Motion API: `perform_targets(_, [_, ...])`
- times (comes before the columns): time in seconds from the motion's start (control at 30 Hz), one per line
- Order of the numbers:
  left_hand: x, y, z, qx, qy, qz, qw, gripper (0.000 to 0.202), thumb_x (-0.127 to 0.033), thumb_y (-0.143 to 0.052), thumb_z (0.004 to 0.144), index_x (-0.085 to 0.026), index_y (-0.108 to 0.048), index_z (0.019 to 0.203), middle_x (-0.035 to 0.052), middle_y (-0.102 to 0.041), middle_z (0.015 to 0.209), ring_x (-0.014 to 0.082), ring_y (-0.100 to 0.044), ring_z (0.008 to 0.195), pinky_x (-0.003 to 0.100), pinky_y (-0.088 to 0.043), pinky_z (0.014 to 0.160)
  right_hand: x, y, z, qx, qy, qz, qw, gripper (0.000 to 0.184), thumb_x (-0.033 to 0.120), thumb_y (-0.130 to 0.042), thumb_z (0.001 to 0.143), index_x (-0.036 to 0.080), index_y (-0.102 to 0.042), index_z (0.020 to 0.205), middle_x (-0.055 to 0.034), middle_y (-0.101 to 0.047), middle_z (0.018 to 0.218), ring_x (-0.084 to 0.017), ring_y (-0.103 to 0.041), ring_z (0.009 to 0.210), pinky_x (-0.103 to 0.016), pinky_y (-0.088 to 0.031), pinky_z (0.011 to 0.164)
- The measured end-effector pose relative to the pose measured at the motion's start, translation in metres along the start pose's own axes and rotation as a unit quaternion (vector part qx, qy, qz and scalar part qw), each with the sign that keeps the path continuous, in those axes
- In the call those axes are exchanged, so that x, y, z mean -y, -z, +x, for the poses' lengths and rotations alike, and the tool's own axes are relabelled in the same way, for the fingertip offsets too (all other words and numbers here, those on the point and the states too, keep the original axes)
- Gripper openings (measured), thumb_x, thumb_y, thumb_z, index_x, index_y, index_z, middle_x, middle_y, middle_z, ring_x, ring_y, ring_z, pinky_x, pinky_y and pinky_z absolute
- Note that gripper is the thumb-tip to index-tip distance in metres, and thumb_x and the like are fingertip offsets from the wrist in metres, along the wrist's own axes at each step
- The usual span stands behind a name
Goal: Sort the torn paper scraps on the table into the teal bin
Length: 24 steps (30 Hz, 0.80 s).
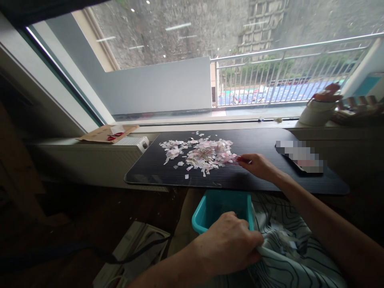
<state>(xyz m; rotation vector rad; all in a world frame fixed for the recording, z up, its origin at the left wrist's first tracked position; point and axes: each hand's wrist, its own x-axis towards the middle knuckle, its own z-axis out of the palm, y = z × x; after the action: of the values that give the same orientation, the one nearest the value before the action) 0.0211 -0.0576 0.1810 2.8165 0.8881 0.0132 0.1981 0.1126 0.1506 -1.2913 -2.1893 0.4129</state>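
The dark wood-grained table (252,176) stretches before me, below the window. Striped cloth (303,256) with pale scraps on it lies near my right forearm. On the table, left of centre, the heap of paper scraps (207,154) is loose and ragged, white and pale pink, thinning into strays. Below sits a smooth teal bin (196,220). My left hand (231,242) is curled closed on the cloth's edge, beside the bin; my right hand (241,159) pinches a tiny pinkish scrap at the heap's edge.
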Motion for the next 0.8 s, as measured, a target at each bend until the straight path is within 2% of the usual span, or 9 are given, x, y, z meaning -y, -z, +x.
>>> perform_targets(0.17, [0.001,-0.001,0.000,-0.003,0.002,0.003,1.000,0.018,-0.036,-0.055,0.088,-0.020,-0.058,0.080,0.0012,-0.062,0.069,0.0175,-0.060,0.062,0.028,-0.039,0.062,-0.008,-0.001,-0.003,0.044,-0.002,0.046,0.998,0.033,0.040,-0.054,0.080,0.018,-0.074,0.092,-0.0022,-0.071,0.076,-0.016,-0.059,0.064,-0.026,-0.045,0.062])
perform_targets(0.33, [0.000,0.000,0.000,0.001,-0.001,0.003,1.000,0.017,-0.034,-0.054,0.088,-0.020,-0.058,0.080,0.0011,-0.062,0.068,0.0176,-0.060,0.061,0.028,-0.039,0.061,-0.010,-0.002,0.001,0.017,-0.017,0.030,0.999,0.035,0.042,-0.054,0.080,0.017,-0.073,0.093,-0.0031,-0.072,0.076,-0.017,-0.060,0.066,-0.028,-0.046,0.063])
perform_targets(0.53, [0.001,0.002,0.000,0.002,0.001,0.005,1.000,0.016,-0.034,-0.056,0.088,-0.020,-0.058,0.081,0.0009,-0.062,0.068,0.0176,-0.060,0.062,0.028,-0.039,0.061,0.002,0.008,-0.007,0.117,-0.017,0.106,0.987,0.028,0.038,-0.057,0.076,0.018,-0.073,0.086,-0.0020,-0.072,0.076,-0.017,-0.062,0.070,-0.026,-0.047,0.066])
perform_targets(0.7, [0.001,0.000,0.001,-0.003,-0.004,0.009,1.000,0.017,-0.035,-0.055,0.088,-0.021,-0.057,0.080,0.0004,-0.061,0.068,0.0180,-0.060,0.062,0.029,-0.039,0.060,0.000,0.011,-0.018,0.078,-0.035,0.116,0.990,0.032,0.040,-0.058,0.075,0.015,-0.074,0.086,-0.0034,-0.072,0.076,-0.018,-0.062,0.070,-0.028,-0.048,0.068])
perform_targets(0.8, [0.001,-0.001,0.001,-0.012,-0.007,0.011,1.000,0.018,-0.036,-0.055,0.088,-0.021,-0.056,0.079,0.0000,-0.061,0.067,0.0180,-0.061,0.062,0.029,-0.039,0.059,-0.003,0.012,-0.030,0.104,-0.045,0.133,0.985,0.032,0.041,-0.058,0.076,0.015,-0.074,0.088,-0.0040,-0.072,0.078,-0.019,-0.063,0.072,-0.028,-0.049,0.068])
